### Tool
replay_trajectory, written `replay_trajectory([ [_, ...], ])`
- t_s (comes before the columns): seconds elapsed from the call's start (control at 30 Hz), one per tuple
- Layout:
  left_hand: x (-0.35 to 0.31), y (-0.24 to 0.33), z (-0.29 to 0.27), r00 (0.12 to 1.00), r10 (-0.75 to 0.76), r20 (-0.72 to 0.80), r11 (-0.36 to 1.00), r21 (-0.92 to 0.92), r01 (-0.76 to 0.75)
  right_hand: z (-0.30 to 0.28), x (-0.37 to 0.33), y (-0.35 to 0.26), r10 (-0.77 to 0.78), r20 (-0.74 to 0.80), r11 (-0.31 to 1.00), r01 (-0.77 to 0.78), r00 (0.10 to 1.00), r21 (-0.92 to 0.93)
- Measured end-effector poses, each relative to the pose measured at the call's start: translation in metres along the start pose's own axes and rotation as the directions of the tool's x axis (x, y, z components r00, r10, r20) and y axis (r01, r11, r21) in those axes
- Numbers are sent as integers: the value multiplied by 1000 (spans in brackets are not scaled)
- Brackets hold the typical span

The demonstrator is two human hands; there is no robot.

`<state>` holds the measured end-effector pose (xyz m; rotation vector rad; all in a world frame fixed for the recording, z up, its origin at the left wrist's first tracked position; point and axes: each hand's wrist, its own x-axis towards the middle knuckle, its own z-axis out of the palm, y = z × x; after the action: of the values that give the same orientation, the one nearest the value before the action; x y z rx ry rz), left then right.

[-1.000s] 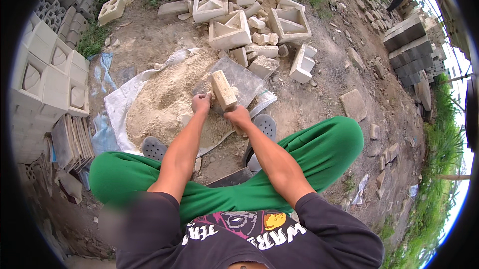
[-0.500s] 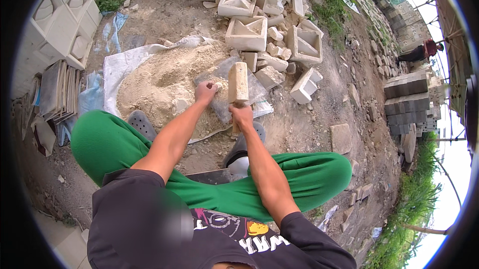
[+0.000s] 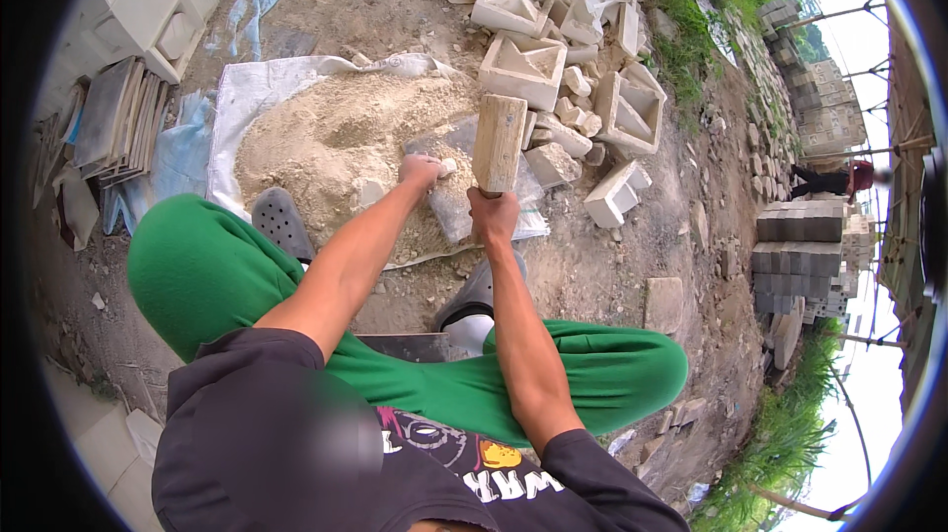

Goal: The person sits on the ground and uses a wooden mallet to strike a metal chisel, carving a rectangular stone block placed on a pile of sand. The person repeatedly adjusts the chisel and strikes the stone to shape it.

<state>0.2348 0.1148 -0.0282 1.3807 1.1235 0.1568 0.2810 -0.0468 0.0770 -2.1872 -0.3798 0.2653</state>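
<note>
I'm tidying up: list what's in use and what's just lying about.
In use: wooden mallet (right hand); pale chunk (left hand); slab beneath; powder pile on white sheet; perhaps broken blocks.

Apparently lying about: blue plastic; stacked panels; grey blocks.

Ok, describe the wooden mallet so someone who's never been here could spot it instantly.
Find the white sack under the heap of pale powder, then the grey slab at its right end. There the right hand grips the mallet. Its tan, grained wood sets it apart from the paler hollow blocks beyond.
</note>
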Motion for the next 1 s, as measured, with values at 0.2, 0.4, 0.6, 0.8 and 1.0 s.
replay_trajectory([
  [0.2,-1,21,7,935,-344,88,897,-262,355,6,-14,13,138,142,989,-127,980,-81],
  [0.4,6,18,1,943,-332,23,915,-235,328,-5,-9,-2,332,230,943,-323,915,-78],
  [0.6,1,21,7,962,-269,34,928,-259,269,-3,10,-19,2,-17,999,-1,1000,41],
  [0.8,3,27,2,939,-336,78,918,-196,345,8,-1,16,400,271,911,-349,876,-219],
  [1.0,-3,29,0,957,-264,122,942,-178,283,-14,19,-45,102,33,993,-100,994,-68],
])
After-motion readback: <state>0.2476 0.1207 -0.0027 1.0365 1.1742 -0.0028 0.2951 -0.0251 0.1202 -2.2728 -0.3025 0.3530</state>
